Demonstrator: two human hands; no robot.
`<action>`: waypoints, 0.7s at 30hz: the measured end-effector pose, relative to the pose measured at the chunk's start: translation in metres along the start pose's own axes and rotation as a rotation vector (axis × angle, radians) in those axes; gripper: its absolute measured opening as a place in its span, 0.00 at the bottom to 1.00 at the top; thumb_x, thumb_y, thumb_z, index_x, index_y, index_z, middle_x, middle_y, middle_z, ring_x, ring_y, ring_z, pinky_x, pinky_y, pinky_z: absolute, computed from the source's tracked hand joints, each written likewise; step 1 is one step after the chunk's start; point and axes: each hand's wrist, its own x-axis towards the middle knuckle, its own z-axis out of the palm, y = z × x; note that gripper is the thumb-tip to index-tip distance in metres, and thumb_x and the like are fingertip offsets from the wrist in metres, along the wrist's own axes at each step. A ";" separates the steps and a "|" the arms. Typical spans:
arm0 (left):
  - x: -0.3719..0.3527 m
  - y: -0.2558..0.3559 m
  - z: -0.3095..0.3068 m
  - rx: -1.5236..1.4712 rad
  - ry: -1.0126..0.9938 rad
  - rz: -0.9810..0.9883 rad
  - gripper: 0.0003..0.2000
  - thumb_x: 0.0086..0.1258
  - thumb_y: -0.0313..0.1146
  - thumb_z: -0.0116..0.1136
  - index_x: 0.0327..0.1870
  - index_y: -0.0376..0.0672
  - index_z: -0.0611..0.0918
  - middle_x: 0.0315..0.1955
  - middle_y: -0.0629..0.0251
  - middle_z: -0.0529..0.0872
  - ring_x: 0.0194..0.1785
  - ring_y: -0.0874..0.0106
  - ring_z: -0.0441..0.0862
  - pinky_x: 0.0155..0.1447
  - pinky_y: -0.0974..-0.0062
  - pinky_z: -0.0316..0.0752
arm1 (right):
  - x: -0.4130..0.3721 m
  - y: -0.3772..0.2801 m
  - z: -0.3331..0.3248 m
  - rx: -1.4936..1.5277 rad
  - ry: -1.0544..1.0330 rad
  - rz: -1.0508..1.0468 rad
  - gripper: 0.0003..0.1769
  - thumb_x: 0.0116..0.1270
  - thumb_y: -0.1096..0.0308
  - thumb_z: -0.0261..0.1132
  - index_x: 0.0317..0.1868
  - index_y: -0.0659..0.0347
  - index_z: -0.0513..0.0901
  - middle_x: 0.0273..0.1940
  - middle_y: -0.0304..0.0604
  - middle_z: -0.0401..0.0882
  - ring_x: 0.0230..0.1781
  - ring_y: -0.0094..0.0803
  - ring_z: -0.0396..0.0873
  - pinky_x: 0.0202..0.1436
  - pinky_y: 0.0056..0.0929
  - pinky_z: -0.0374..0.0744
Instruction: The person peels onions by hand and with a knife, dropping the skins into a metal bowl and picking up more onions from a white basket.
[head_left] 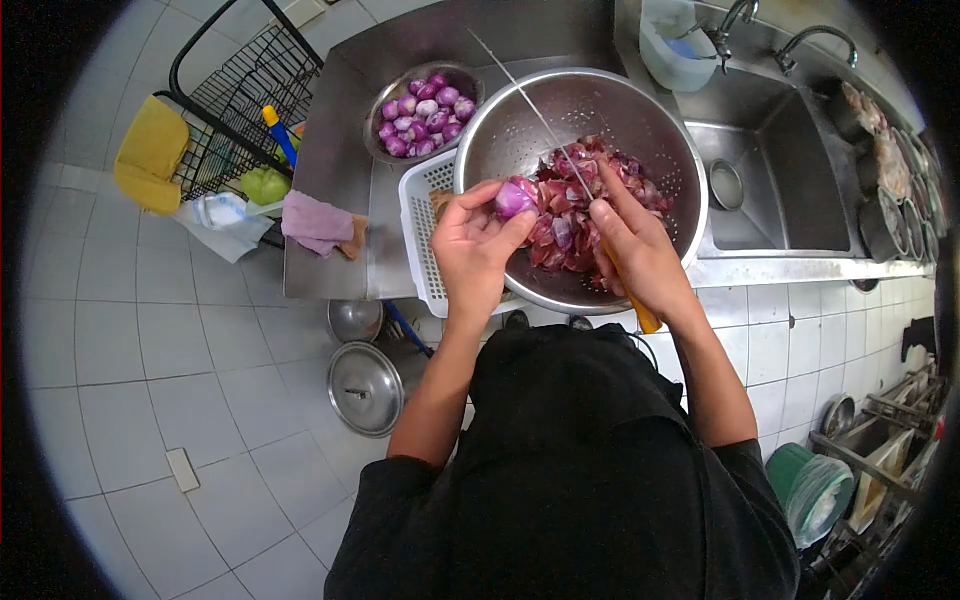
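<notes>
My left hand (pixel 470 245) grips a purple onion (pixel 515 198) between thumb and fingers, over the left side of a large metal colander (pixel 500 125). In my right hand (pixel 640 245) is a long, thin-bladed knife (pixel 535 105) with a yellow-orange handle. Its blade points up and to the left across the colander. Below both hands, a heap of reddish onion skins (pixel 565 235) lies in the colander. Behind and left of it, a metal bowl (pixel 373 128) holds several peeled purple onions (pixel 425 115).
A white plastic basket (pixel 425 250) sits partly under the colander. To the right is a steel sink (pixel 770 165) with taps and a translucent container (pixel 675 50). A pink cloth (pixel 318 222) hangs at the counter's left edge, near a black wire rack (pixel 245 90). Lidded pots (pixel 367 388) stand on the floor.
</notes>
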 end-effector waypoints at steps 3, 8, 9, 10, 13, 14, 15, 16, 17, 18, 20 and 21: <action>-0.001 0.001 0.006 0.099 -0.020 0.090 0.22 0.60 0.10 0.64 0.56 0.30 0.74 0.54 0.52 0.80 0.56 0.68 0.82 0.63 0.71 0.78 | -0.002 -0.002 0.003 -0.042 0.019 -0.105 0.32 0.80 0.51 0.52 0.78 0.52 0.60 0.20 0.35 0.71 0.16 0.20 0.69 0.19 0.22 0.68; 0.002 -0.002 0.003 0.273 -0.056 0.148 0.21 0.57 0.12 0.68 0.53 0.28 0.77 0.55 0.56 0.78 0.58 0.68 0.80 0.65 0.71 0.78 | 0.007 0.001 -0.005 -0.038 -0.016 -0.002 0.31 0.80 0.48 0.51 0.76 0.54 0.65 0.18 0.35 0.70 0.14 0.21 0.68 0.19 0.22 0.69; 0.002 -0.002 0.003 0.285 -0.055 0.158 0.21 0.56 0.13 0.70 0.52 0.28 0.79 0.56 0.57 0.77 0.59 0.68 0.79 0.65 0.71 0.78 | 0.010 0.000 -0.009 -0.017 -0.053 0.072 0.32 0.80 0.48 0.51 0.76 0.56 0.64 0.18 0.36 0.70 0.14 0.22 0.68 0.19 0.22 0.68; 0.002 -0.002 0.003 0.310 -0.054 0.172 0.21 0.56 0.13 0.70 0.52 0.28 0.79 0.55 0.57 0.77 0.59 0.68 0.79 0.64 0.71 0.79 | 0.012 -0.002 -0.013 0.004 -0.090 0.146 0.33 0.80 0.47 0.51 0.77 0.57 0.63 0.18 0.36 0.71 0.14 0.22 0.68 0.19 0.23 0.68; 0.002 -0.002 0.003 0.372 -0.053 0.209 0.20 0.55 0.14 0.70 0.51 0.29 0.80 0.55 0.56 0.78 0.59 0.68 0.80 0.63 0.71 0.80 | 0.009 0.001 -0.009 -0.017 -0.096 0.121 0.37 0.79 0.46 0.51 0.78 0.62 0.58 0.17 0.37 0.70 0.12 0.23 0.68 0.17 0.24 0.67; 0.001 -0.002 0.004 0.383 -0.054 0.217 0.20 0.55 0.14 0.70 0.50 0.29 0.81 0.55 0.56 0.78 0.58 0.68 0.80 0.62 0.72 0.81 | 0.006 0.002 -0.006 -0.040 -0.094 0.092 0.37 0.79 0.47 0.51 0.78 0.62 0.57 0.17 0.37 0.70 0.13 0.23 0.67 0.17 0.24 0.67; 0.001 -0.001 0.004 0.395 -0.057 0.227 0.20 0.55 0.14 0.70 0.50 0.29 0.81 0.55 0.56 0.78 0.58 0.68 0.81 0.62 0.72 0.81 | 0.003 0.003 -0.002 -0.061 -0.091 0.061 0.37 0.79 0.47 0.51 0.78 0.61 0.57 0.17 0.37 0.70 0.13 0.23 0.67 0.17 0.24 0.67; 0.001 0.000 0.005 0.419 -0.057 0.236 0.20 0.55 0.14 0.70 0.50 0.29 0.81 0.54 0.56 0.79 0.57 0.68 0.81 0.61 0.72 0.81 | -0.002 -0.002 0.002 -0.018 -0.101 0.037 0.37 0.79 0.48 0.52 0.78 0.61 0.57 0.18 0.36 0.70 0.14 0.22 0.67 0.17 0.24 0.66; 0.001 0.002 0.007 0.442 -0.057 0.245 0.20 0.54 0.14 0.71 0.49 0.29 0.81 0.53 0.55 0.79 0.56 0.68 0.82 0.60 0.72 0.82 | -0.004 -0.004 0.004 0.027 -0.133 0.021 0.37 0.79 0.49 0.53 0.78 0.61 0.57 0.18 0.36 0.70 0.15 0.21 0.68 0.17 0.23 0.66; 0.001 0.003 0.007 0.465 -0.057 0.254 0.20 0.54 0.15 0.71 0.49 0.29 0.81 0.53 0.55 0.80 0.54 0.69 0.82 0.59 0.73 0.82 | -0.005 -0.005 0.007 0.072 -0.164 0.005 0.37 0.79 0.49 0.53 0.78 0.61 0.56 0.19 0.36 0.70 0.15 0.21 0.68 0.17 0.23 0.66; 0.002 0.003 0.007 0.515 -0.076 0.298 0.20 0.53 0.16 0.72 0.49 0.30 0.82 0.51 0.56 0.82 0.52 0.69 0.83 0.56 0.74 0.82 | -0.006 -0.005 0.006 0.142 -0.244 -0.004 0.36 0.79 0.50 0.52 0.78 0.62 0.57 0.20 0.37 0.70 0.16 0.21 0.68 0.17 0.22 0.64; 0.002 0.003 0.006 0.539 -0.085 0.320 0.20 0.52 0.16 0.72 0.48 0.30 0.82 0.50 0.56 0.82 0.51 0.70 0.84 0.55 0.74 0.83 | -0.005 -0.005 0.006 0.184 -0.259 0.000 0.35 0.79 0.51 0.52 0.78 0.62 0.57 0.19 0.37 0.70 0.16 0.21 0.68 0.17 0.22 0.64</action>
